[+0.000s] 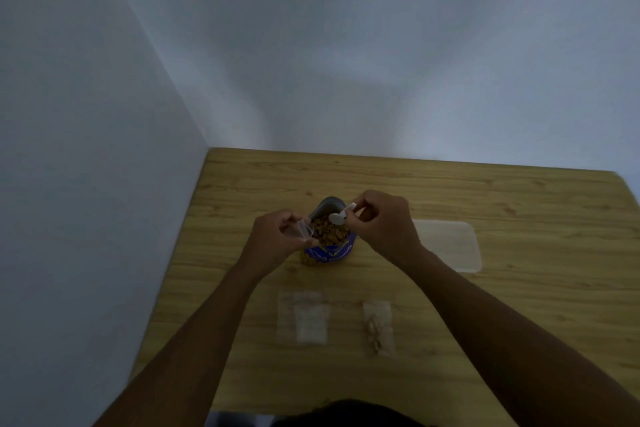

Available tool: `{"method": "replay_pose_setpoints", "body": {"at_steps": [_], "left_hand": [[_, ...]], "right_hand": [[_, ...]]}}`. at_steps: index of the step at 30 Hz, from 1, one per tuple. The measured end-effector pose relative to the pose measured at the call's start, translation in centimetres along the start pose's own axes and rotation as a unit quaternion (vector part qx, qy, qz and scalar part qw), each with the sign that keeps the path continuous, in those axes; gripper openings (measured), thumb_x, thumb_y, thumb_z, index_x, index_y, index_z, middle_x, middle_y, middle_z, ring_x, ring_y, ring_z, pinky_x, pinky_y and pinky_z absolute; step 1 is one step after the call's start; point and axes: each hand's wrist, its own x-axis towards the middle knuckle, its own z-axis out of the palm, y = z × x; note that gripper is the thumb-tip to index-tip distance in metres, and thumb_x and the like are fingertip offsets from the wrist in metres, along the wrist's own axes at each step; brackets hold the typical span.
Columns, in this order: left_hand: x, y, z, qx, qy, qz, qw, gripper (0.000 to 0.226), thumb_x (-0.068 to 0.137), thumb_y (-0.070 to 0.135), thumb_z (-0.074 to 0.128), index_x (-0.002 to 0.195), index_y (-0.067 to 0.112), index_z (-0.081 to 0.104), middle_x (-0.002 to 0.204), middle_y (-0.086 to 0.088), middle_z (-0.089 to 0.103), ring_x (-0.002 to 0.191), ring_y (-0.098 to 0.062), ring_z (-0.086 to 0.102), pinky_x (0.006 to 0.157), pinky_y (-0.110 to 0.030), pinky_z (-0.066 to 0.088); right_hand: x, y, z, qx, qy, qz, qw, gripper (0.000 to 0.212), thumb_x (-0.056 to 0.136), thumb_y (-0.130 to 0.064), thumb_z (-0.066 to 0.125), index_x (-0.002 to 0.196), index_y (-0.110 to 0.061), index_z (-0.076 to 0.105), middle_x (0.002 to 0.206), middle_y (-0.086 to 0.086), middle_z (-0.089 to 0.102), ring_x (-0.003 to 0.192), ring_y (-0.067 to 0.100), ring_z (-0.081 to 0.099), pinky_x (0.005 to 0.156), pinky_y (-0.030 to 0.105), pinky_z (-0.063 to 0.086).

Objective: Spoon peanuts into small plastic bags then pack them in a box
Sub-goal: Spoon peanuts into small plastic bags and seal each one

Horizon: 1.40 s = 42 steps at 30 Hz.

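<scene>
A blue peanut pouch [329, 250] stands open in the middle of the wooden table [485, 191], with brown peanuts [327, 230] showing at its mouth. My left hand [277, 239] holds a small clear plastic bag [301, 229] with its mouth held apart, just left of the pouch. My right hand [381, 222] pinches a white plastic spoon [341, 215] whose bowl hovers over the peanuts. A small bag with peanuts in it [378, 329] lies flat on the near side of the table.
A clear plastic box [450, 246] sits to the right of the pouch, behind my right forearm. Several flat unfilled bags [303, 317] lie in a pile near the front. Walls meet at the table's far left corner.
</scene>
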Motion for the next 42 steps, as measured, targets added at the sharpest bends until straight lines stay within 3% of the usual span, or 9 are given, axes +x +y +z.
{"method": "replay_pose_setpoints", "body": {"at_steps": [3, 6, 10, 17, 21, 27, 30, 34, 42], "left_hand": [[0.2, -0.1, 0.2, 0.003, 0.000, 0.007, 1.000, 0.044, 0.057, 0.024, 0.096, 0.096, 0.018, 0.076, 0.092, 0.003, 0.074, 0.086, -0.012, 0.071, 0.071, -0.029, 0.060], [0.1, -0.1, 0.4, 0.004, -0.008, 0.014, 1.000, 0.040, 0.058, 0.021, 0.095, 0.094, 0.018, 0.077, 0.089, 0.008, 0.074, 0.081, -0.005, 0.069, 0.067, -0.019, 0.054], [-0.1, -0.2, 0.6, -0.003, -0.014, 0.001, 1.000, 0.042, 0.059, 0.020, 0.095, 0.097, 0.016, 0.077, 0.089, 0.013, 0.073, 0.080, 0.003, 0.067, 0.067, -0.015, 0.053], [-0.3, -0.4, 0.4, -0.002, -0.005, -0.009, 1.000, 0.036, 0.062, 0.022, 0.094, 0.093, 0.027, 0.076, 0.090, 0.011, 0.075, 0.082, 0.003, 0.070, 0.066, -0.014, 0.053], [-0.5, -0.5, 0.5, 0.009, -0.008, -0.007, 1.000, 0.035, 0.062, 0.024, 0.094, 0.093, 0.028, 0.076, 0.089, 0.011, 0.075, 0.081, 0.002, 0.070, 0.065, -0.016, 0.054], [-0.6, -0.5, 0.5, 0.024, -0.013, -0.004, 1.000, 0.041, 0.063, 0.027, 0.093, 0.100, 0.021, 0.078, 0.094, 0.009, 0.075, 0.087, 0.002, 0.068, 0.067, -0.011, 0.050], [-0.5, -0.5, 0.4, 0.025, -0.012, -0.003, 1.000, 0.043, 0.063, 0.028, 0.093, 0.103, 0.020, 0.077, 0.097, 0.009, 0.075, 0.089, 0.001, 0.068, 0.069, -0.015, 0.052], [-0.6, -0.6, 0.4, 0.014, -0.006, -0.005, 1.000, 0.041, 0.063, 0.030, 0.093, 0.100, 0.022, 0.077, 0.099, 0.009, 0.075, 0.092, -0.001, 0.069, 0.072, -0.021, 0.056], [-0.5, 0.3, -0.3, 0.014, 0.021, -0.004, 1.000, 0.036, 0.066, 0.023, 0.092, 0.095, 0.019, 0.072, 0.088, 0.013, 0.069, 0.078, 0.012, 0.063, 0.060, -0.007, 0.047]], "right_hand": [[0.8, -0.2, -1.1, -0.042, -0.050, -0.115, 0.991, 0.004, 0.090, -0.012, 0.071, 0.088, -0.010, 0.070, 0.075, -0.002, 0.065, 0.058, 0.007, 0.056, 0.052, 0.020, 0.048], [0.6, 0.4, -0.9, -0.083, -0.099, -0.141, 0.982, 0.014, 0.093, -0.012, 0.066, 0.105, -0.011, 0.072, 0.083, 0.001, 0.067, 0.065, 0.010, 0.058, 0.056, 0.023, 0.051], [-0.3, 0.9, -0.2, -0.061, -0.023, -0.052, 0.996, 0.011, 0.093, -0.015, 0.066, 0.094, -0.013, 0.078, 0.077, 0.001, 0.073, 0.059, 0.010, 0.063, 0.056, 0.034, 0.055], [-1.2, 1.9, -0.7, 0.045, 0.020, 0.134, 0.990, 0.007, 0.092, -0.015, 0.072, 0.092, -0.014, 0.079, 0.072, 0.000, 0.075, 0.049, 0.004, 0.067, 0.051, 0.021, 0.057], [-2.1, 1.6, -0.3, 0.077, -0.015, 0.150, 0.986, 0.009, 0.091, -0.011, 0.073, 0.098, -0.013, 0.079, 0.065, -0.010, 0.071, 0.046, 0.004, 0.065, 0.050, 0.013, 0.051], [-2.1, 1.7, 1.0, 0.107, 0.003, 0.198, 0.974, 0.008, 0.090, -0.012, 0.074, 0.094, -0.014, 0.081, 0.061, 0.002, 0.073, 0.045, 0.013, 0.065, 0.053, 0.030, 0.059], [-1.8, 1.7, 1.0, 0.132, 0.011, 0.226, 0.965, 0.008, 0.090, -0.015, 0.074, 0.094, -0.017, 0.080, 0.060, 0.006, 0.073, 0.044, 0.015, 0.063, 0.051, 0.027, 0.055], [-1.9, 2.0, 1.1, 0.179, 0.026, 0.284, 0.942, 0.007, 0.090, -0.013, 0.073, 0.092, -0.015, 0.080, 0.059, 0.014, 0.070, 0.044, 0.016, 0.059, 0.048, 0.026, 0.047], [-1.7, 2.7, 0.5, 0.325, 0.065, 0.425, 0.843, 0.013, 0.091, -0.007, 0.071, 0.098, 0.003, 0.075, 0.072, 0.012, 0.072, 0.046, 0.015, 0.054, 0.047, 0.028, 0.044]]}}
